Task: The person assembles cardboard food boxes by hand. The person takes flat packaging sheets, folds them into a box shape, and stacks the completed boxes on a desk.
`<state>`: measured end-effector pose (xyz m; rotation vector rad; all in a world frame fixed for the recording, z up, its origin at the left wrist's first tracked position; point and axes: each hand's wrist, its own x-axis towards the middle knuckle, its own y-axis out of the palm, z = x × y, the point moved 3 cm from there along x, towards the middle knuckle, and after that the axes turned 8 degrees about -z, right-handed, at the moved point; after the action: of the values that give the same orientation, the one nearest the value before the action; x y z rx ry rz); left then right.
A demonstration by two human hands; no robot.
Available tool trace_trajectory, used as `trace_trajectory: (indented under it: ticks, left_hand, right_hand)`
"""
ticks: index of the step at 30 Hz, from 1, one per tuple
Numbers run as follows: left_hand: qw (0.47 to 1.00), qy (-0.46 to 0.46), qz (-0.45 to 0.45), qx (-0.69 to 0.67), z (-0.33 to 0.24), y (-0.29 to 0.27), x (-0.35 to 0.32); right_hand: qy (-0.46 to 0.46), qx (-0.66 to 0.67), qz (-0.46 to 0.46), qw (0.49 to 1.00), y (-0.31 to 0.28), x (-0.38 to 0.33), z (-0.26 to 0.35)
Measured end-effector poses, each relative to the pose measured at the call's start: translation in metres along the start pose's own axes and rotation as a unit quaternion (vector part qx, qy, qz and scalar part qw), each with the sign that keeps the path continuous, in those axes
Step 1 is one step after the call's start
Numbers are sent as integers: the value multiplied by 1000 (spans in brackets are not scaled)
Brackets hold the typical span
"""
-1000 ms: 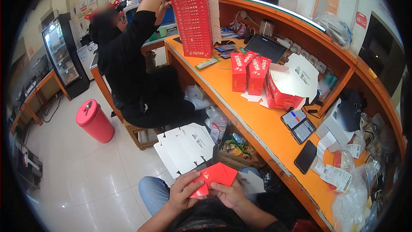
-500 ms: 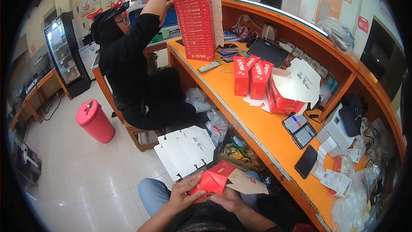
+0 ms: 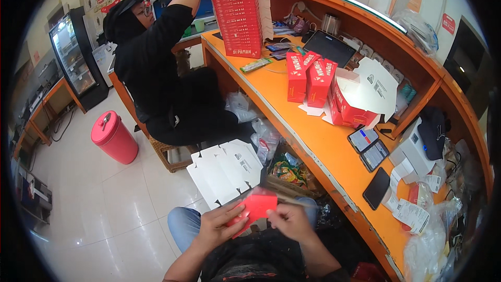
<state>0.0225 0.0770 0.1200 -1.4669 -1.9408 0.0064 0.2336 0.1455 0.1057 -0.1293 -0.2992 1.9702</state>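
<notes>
Over my lap is a red cardboard box (image 3: 257, 210), partly folded, its plain red side turned up. My left hand (image 3: 222, 225) is closed around the box's left side, fingers spread across the card. At the right edge, my right hand (image 3: 291, 222) pinches the card with thumb and fingers. A lid flap beyond that hand is smeared by motion. Just past my knees lies a stack of flat white box blanks (image 3: 222, 172) with dark slots along its edges.
A person in black (image 3: 156, 68) sits ahead, one hand atop a tall stack of red boxes (image 3: 240, 15). The orange counter (image 3: 308, 149) on my right bears folded red boxes (image 3: 321, 83), phones (image 3: 377, 188) and a printer (image 3: 415, 149). A pink bin (image 3: 115, 138) stands left.
The box has turned in my hands, and its tan inner flap is now a blur. My right hand has come out from beneath to the box's right edge. The view has shifted slightly.
</notes>
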Motion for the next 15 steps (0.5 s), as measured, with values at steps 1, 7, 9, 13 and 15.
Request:
trace_trajectory:
  ticks: [1, 7, 9, 13, 15]
  left_hand:
    - [998, -39, -42, -19, 0, 1, -2]
    - [994, -58, -90, 19, 7, 23, -21]
    - [989, -110, -104, 5, 16, 24, -20]
    - [880, -360, -210, -228, 58, 10, -10]
    - [832, -393, -205, -332, 76, -3, -5]
  right_hand:
    - [-62, -23, -24, 998, 6, -1, 10]
    - [-235, -145, -111, 955, 42, -6, 2]
    - [-218, -154, -41, 963, 39, 2, -10]
    - [-274, -260, -1, 926, 21, -1, 23]
    - [-326, -362, 14, 873, 10, -2, 28]
